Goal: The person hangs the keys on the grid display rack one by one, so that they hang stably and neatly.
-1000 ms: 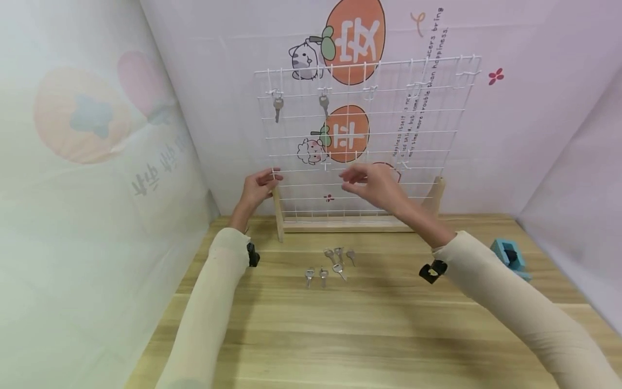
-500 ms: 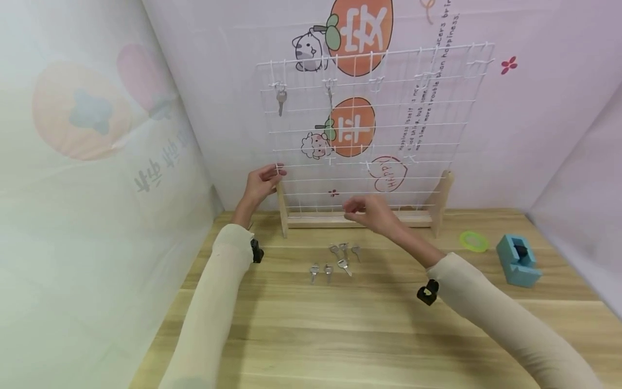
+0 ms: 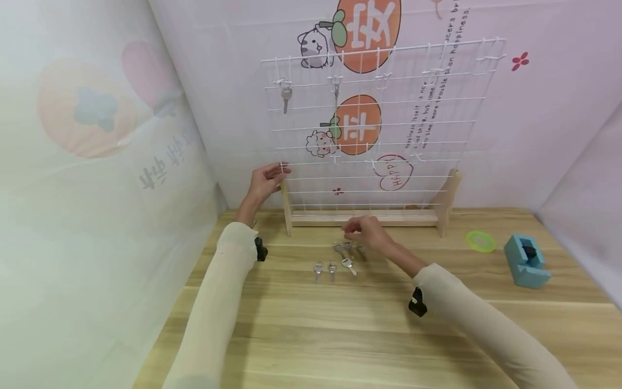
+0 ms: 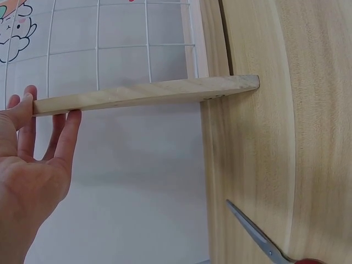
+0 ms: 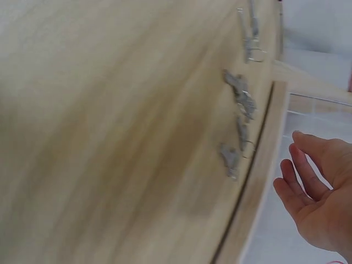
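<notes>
A white wire grid rack with a wooden base [image 3: 364, 221] stands at the back of the table. My left hand [image 3: 264, 182] grips the top of its left wooden upright [image 4: 148, 93], thumb and fingers on opposite sides in the left wrist view. Two keys hang from hooks at the upper left: one key [image 3: 286, 99] shows flat, another key [image 3: 336, 93] nearly edge-on. Several loose keys lie on the table before the rack, including a key [image 3: 348, 265] and a key [image 3: 318, 271]. My right hand [image 3: 368, 232] hovers just above the rear ones, fingers loosely bent, holding nothing in the right wrist view [image 5: 324, 187].
A blue tape dispenser [image 3: 527, 265] and a yellow-green ring [image 3: 481, 241] sit at the table's right. Scissors [image 4: 258, 236] lie left of the rack, seen in the left wrist view. White hooks, such as a hook [image 3: 384, 78], hang on the grid. Printed cloth forms the walls.
My right hand has come down from in front of the grid to just over the loose keys. The second hanging key has turned nearly edge-on. My left hand stays on the upright.
</notes>
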`<state>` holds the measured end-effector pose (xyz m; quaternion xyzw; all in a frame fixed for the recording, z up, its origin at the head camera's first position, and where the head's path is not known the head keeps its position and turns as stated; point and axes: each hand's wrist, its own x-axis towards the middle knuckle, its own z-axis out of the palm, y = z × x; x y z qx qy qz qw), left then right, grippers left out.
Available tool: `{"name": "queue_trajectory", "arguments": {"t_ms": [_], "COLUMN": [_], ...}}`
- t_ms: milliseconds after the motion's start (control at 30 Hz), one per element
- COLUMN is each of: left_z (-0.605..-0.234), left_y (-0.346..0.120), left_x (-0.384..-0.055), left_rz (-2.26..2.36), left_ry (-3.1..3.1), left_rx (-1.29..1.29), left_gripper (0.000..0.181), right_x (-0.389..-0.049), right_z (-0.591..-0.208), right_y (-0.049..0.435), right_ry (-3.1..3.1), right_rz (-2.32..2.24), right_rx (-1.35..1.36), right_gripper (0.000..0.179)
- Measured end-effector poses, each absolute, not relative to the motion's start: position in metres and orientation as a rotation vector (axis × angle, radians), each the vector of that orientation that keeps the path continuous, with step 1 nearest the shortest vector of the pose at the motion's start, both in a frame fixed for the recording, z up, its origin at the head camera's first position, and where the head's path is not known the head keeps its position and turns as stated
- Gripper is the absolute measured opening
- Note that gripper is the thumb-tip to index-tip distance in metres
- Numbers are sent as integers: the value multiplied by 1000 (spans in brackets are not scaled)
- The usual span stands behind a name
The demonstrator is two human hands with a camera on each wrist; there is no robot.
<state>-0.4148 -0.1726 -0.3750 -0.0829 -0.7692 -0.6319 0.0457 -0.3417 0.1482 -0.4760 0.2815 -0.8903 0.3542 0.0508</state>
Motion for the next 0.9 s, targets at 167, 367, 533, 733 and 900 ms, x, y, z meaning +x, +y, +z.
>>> {"name": "queue_trajectory", "arguments": {"t_ms": [167,367,533,733,900], "left_z": [-375,-374,-374,-374,-376], "left_y": [-171,-170,-170,-172,-176], "left_x": [-415,-416,-418,-415,-415], "left_rz": [-1942,-1924,-1930,-1956,-1980], "left_ry": [-2347,-2372,-2363,-2359,-2332], "left_rx": [-237,-208,-221,-214,-237], "left_gripper": [35,35,35,36,37], "right_x": [-342,-344,-347,-348,-347], "right_z": [-489,-495,-498,-503,-505], "right_y": [141,131,123,120,118], "right_ry": [-2788,-2771,-2835,-2892,-2852], "right_rz": [1068,1051,1022,996,967], "right_rx": [838,898,907,933,965], "right_gripper": [18,18,21,19,11]}}
